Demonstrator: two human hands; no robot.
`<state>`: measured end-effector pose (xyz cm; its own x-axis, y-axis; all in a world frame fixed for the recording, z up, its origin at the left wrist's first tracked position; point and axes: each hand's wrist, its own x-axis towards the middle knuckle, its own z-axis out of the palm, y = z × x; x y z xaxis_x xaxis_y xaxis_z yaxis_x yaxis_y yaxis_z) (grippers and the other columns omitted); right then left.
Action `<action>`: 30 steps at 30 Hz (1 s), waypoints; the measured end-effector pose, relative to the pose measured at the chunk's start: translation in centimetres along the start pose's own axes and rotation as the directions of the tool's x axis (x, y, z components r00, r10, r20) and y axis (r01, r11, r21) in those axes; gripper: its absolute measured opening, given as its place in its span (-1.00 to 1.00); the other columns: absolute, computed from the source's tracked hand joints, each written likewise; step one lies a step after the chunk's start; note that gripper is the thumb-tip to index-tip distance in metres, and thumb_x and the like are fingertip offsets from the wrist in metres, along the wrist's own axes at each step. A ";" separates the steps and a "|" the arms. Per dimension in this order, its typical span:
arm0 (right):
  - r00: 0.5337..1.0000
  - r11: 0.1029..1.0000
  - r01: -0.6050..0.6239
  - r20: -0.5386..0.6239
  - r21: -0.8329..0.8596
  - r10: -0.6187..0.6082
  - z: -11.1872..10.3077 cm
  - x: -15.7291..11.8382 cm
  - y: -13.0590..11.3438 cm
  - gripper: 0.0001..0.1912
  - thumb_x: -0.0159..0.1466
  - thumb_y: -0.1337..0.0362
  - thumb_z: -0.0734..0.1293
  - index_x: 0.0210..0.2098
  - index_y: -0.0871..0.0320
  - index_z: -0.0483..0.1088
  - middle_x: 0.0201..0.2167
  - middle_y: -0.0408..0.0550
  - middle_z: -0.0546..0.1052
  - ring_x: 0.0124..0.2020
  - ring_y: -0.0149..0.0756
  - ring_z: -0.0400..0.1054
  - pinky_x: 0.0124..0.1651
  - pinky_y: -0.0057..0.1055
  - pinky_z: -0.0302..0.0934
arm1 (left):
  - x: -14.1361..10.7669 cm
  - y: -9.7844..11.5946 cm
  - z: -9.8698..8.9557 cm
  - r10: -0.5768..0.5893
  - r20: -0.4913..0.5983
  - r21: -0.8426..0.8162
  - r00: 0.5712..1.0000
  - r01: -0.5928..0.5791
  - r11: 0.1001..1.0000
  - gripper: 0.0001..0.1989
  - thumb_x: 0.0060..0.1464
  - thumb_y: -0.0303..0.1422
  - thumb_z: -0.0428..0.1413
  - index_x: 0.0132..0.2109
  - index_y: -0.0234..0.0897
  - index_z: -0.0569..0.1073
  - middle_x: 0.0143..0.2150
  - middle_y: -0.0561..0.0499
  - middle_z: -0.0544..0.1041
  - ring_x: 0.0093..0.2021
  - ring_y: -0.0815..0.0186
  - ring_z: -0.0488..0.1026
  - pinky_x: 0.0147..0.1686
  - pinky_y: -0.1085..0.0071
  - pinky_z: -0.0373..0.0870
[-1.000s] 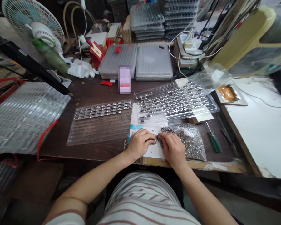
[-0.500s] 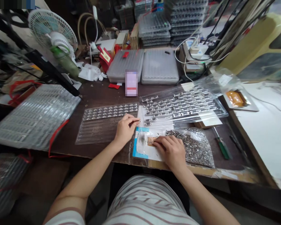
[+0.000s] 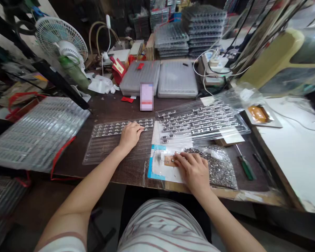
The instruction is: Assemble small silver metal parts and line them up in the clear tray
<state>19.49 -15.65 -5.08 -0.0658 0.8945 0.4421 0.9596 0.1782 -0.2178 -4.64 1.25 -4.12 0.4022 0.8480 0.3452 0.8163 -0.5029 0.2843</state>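
On the dark workbench [image 3: 131,175], the head view shows the left hand [image 3: 130,135], fingers curled, lying on metal connectors [image 3: 136,123] seated in rows in a clear plastic tray [image 3: 107,152], whose grooves keep them aligned; any grip is hard to tell. The right hand [image 3: 193,170], loosely curved, rests beside a tan pad [image 3: 168,160], near a bag of loose metal parts [image 3: 223,171], close at hand; it shows no clear hold.

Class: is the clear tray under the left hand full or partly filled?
Partly filled: metal connectors occupy the far rows of the clear tray; its near rows are empty.
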 end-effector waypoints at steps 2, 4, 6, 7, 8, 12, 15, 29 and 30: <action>1.000 0.997 -0.015 0.014 -0.070 0.016 -0.5 -0.1 0.5 -0.74 0.29 0.18 0.28 -0.06 0.03 0.46 -0.17 -0.12 0.54 -0.17 -0.29 0.24 -0.17 -0.34 -0.04 | -0.1 1.1 -0.4 0.005 -0.017 0.012 1.000 -0.005 1.000 -0.85 0.16 -0.37 0.09 -0.21 -0.25 0.56 -0.23 -0.05 0.52 -0.17 0.20 0.40 -0.11 0.27 0.32; 0.999 0.994 0.000 0.052 -0.113 0.006 -0.7 -0.2 0.9 -0.74 0.28 0.17 0.29 -0.07 0.05 0.47 -0.14 -0.10 0.53 -0.16 -0.28 0.23 -0.17 -0.33 -0.04 | -0.2 3.0 -0.5 0.041 0.001 -0.033 0.999 -0.041 0.999 -0.86 0.16 -0.37 0.09 -0.21 -0.24 0.55 -0.21 -0.04 0.52 -0.16 0.21 0.41 -0.11 0.28 0.32; 0.997 0.992 0.012 0.078 -0.126 -0.002 -0.8 -0.3 1.0 -0.77 0.27 0.17 0.30 -0.12 0.03 0.48 -0.15 -0.11 0.53 -0.16 -0.28 0.23 -0.17 -0.33 -0.05 | -0.3 5.3 -0.3 0.096 0.069 -0.113 0.993 -0.088 0.990 -0.88 0.15 -0.36 0.10 -0.24 -0.23 0.54 -0.23 -0.01 0.53 -0.18 0.24 0.42 -0.14 0.30 0.33; 0.997 0.992 0.010 0.079 -0.126 0.000 -0.8 -0.4 1.0 -0.79 0.27 0.17 0.29 -0.14 0.02 0.49 -0.17 -0.12 0.53 -0.17 -0.28 0.22 -0.17 -0.34 -0.05 | -0.3 6.4 -0.1 0.116 0.104 -0.143 0.988 -0.101 0.985 -0.90 0.13 -0.35 0.12 -0.25 -0.23 0.53 -0.24 0.00 0.54 -0.20 0.24 0.43 -0.15 0.31 0.33; 0.997 0.992 0.004 0.074 -0.124 0.005 -0.7 -0.4 1.0 -0.80 0.28 0.17 0.28 -0.16 0.02 0.49 -0.18 -0.12 0.53 -0.18 -0.29 0.22 -0.18 -0.34 -0.06 | -0.4 7.3 0.2 0.125 0.134 -0.159 0.983 -0.103 0.982 -0.91 0.11 -0.33 0.14 -0.27 -0.23 0.53 -0.26 0.01 0.54 -0.21 0.24 0.43 -0.17 0.31 0.33; 0.999 0.993 0.005 0.045 -0.122 0.000 -0.5 0.3 0.7 -0.81 0.30 0.17 0.26 -0.17 0.03 0.48 -0.21 -0.12 0.53 -0.20 -0.29 0.21 -0.18 -0.34 -0.08 | -0.4 8.9 1.1 0.088 0.168 -0.174 0.982 -0.058 0.983 -0.93 0.07 -0.33 0.19 -0.32 -0.23 0.50 -0.29 0.02 0.54 -0.26 0.26 0.44 -0.21 0.32 0.33; 0.996 0.988 0.036 0.087 -0.149 -0.023 -0.4 1.5 0.2 -0.84 0.30 0.21 0.26 -0.19 0.03 0.46 -0.25 -0.11 0.53 -0.23 -0.27 0.18 -0.21 -0.31 -0.12 | -0.4 8.7 1.0 0.063 0.152 -0.260 0.986 -0.021 0.965 -0.94 0.08 -0.38 0.16 -0.35 -0.24 0.49 -0.30 0.02 0.53 -0.28 0.30 0.45 -0.24 0.37 0.34; 0.993 0.982 0.046 0.115 -0.184 -0.025 0.5 1.8 -0.1 -0.86 0.31 0.35 0.19 -0.30 0.16 0.38 -0.43 -0.06 0.44 -0.34 -0.26 0.18 -0.24 -0.31 -0.10 | -6.1 7.2 -1.7 -0.171 0.555 -0.761 0.814 0.580 0.291 -0.71 0.13 -0.17 0.10 -0.16 -0.32 0.44 -0.41 0.02 0.48 -0.40 0.38 0.47 -0.36 0.46 0.44; 0.995 0.988 0.040 0.099 -0.148 -0.026 0.3 1.4 0.1 -0.85 0.32 0.35 0.18 -0.23 0.16 0.39 -0.40 -0.06 0.45 -0.32 -0.27 0.20 -0.23 -0.33 -0.08 | -6.4 7.4 -1.7 -0.156 0.538 -0.748 0.829 0.554 0.366 -0.74 0.16 -0.21 0.07 -0.13 -0.31 0.44 -0.37 0.00 0.50 -0.37 0.36 0.48 -0.33 0.44 0.45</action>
<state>19.40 -14.23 -4.75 -0.1174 0.9257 0.3597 0.9860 0.1517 -0.0686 -1.86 -8.15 -2.73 0.4285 0.8713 -0.2392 0.2120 0.1604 0.9640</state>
